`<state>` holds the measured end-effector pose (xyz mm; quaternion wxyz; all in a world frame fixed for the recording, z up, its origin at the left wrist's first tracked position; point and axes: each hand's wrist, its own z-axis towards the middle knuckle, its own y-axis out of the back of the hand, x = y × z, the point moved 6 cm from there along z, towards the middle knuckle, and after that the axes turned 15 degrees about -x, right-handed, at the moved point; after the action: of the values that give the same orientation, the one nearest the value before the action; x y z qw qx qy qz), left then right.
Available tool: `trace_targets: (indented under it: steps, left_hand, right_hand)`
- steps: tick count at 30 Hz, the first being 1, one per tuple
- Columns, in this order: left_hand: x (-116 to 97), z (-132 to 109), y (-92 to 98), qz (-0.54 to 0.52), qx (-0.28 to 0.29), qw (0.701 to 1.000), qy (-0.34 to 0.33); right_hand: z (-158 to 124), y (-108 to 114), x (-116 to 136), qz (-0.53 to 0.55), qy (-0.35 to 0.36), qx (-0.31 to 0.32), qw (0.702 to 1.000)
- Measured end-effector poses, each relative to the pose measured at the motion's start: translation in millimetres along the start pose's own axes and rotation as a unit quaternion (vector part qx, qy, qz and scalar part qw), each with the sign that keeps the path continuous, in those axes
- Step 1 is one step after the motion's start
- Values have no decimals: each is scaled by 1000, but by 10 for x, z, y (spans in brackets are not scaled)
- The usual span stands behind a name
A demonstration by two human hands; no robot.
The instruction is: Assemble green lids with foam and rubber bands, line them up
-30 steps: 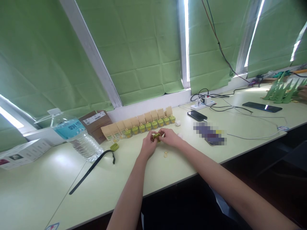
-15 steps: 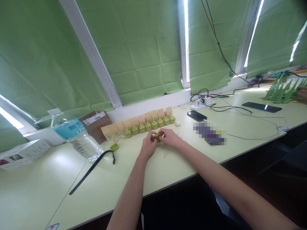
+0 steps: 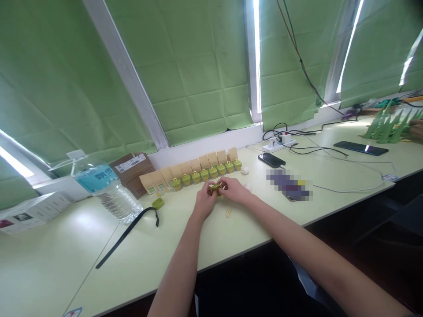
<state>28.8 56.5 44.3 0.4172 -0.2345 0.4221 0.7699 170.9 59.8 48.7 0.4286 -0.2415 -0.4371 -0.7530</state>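
Between my left hand [image 3: 205,199] and my right hand [image 3: 233,190] is a small olive-green piece [image 3: 216,188], pinched by the fingers of both. Its lower part is largely covered by the fingers. A pale yellow loop [image 3: 228,213] lies on the table just below my hands. Behind them stands a row of small green-lidded containers [image 3: 196,177] with beige cards [image 3: 194,165] at their backs. Off to the left, a loose green lid [image 3: 157,203] rests on the table.
A water bottle [image 3: 105,187], cardboard box [image 3: 132,171] and black strap [image 3: 127,235] are at left. Rightward are a phone [image 3: 271,160], a power strip [image 3: 279,145] with cables, another phone [image 3: 361,148], green spiky pieces [image 3: 385,127] and another person's hand [image 3: 416,127].
The green piece has tilted slightly between my fingers. Both hands stay in nearly the same place.
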Motion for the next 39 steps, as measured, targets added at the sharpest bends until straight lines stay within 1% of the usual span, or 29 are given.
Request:
trace_targets:
  steps: [2, 4, 6, 8, 9, 10, 12, 14, 15, 16, 17, 18, 19, 20, 21, 22, 24, 26, 29, 33, 36, 39]
  left_hand:
    - [6, 6, 22, 9, -14, 1000, 11]
    - [23, 13, 54, 28, -33, 999, 29]
    - [45, 17, 80, 46, -45, 997, 50]
    - [63, 18, 86, 58, -45, 995, 67]
    - [70, 18, 84, 61, -42, 995, 73]
    - [75, 19, 80, 63, -39, 994, 76]
    - [84, 22, 70, 61, -34, 995, 77]
    - [99, 24, 62, 61, -33, 995, 75]
    - [108, 25, 60, 62, -34, 995, 74]
    - [117, 25, 60, 63, -36, 995, 73]
    - [124, 25, 59, 65, -37, 995, 72]
    - [129, 24, 59, 65, -37, 995, 71]
    - [131, 24, 59, 65, -37, 995, 69]
    - [130, 23, 59, 63, -36, 995, 68]
    - [127, 22, 59, 62, -35, 995, 67]
    - [123, 22, 60, 61, -34, 995, 67]
    - [116, 23, 63, 60, -34, 995, 67]
    - [115, 24, 65, 58, -36, 996, 65]
    - [128, 29, 56, 56, -36, 996, 58]
    - [157, 38, 33, 66, -24, 996, 49]
    - [172, 40, 19, 79, -13, 996, 46]
    - [179, 37, -1, 71, -1, 996, 45]
  right_hand:
    - [3, 40, 43, 5, 10, -2, 1000]
    - [26, 126, 64, -9, 22, -22, 999]
    - [67, 264, 23, -54, 17, -72, 996]
    - [103, 417, -84, -102, -21, -132, 986]
    - [114, 463, -144, -108, -45, -145, 982]
    - [121, 481, -197, -99, -66, -144, 982]
    - [126, 437, -245, -62, -81, -108, 989]
    - [123, 342, -181, 22, -49, -60, 997]
    - [120, 305, -115, 86, -22, -44, 995]
    - [117, 292, -46, 154, 4, -39, 987]
    - [116, 305, 8, 210, 25, -49, 976]
    - [118, 338, 36, 241, 38, -71, 967]
    - [123, 380, 35, 236, 43, -101, 966]
    - [127, 416, 12, 199, 39, -125, 971]
    - [131, 433, -30, 136, 27, -133, 981]
    - [132, 432, -86, 61, 9, -123, 991]
    - [112, 381, -212, -70, -28, -59, 995]
    - [65, 301, -288, -124, -41, 10, 991]
    - [-4, 181, -252, -117, -18, 64, 991]
    - [-65, 60, -107, -81, 18, 104, 991]
    - [-61, 41, -42, -53, 29, 99, 993]
    - [-24, 60, -30, -26, 30, 67, 997]
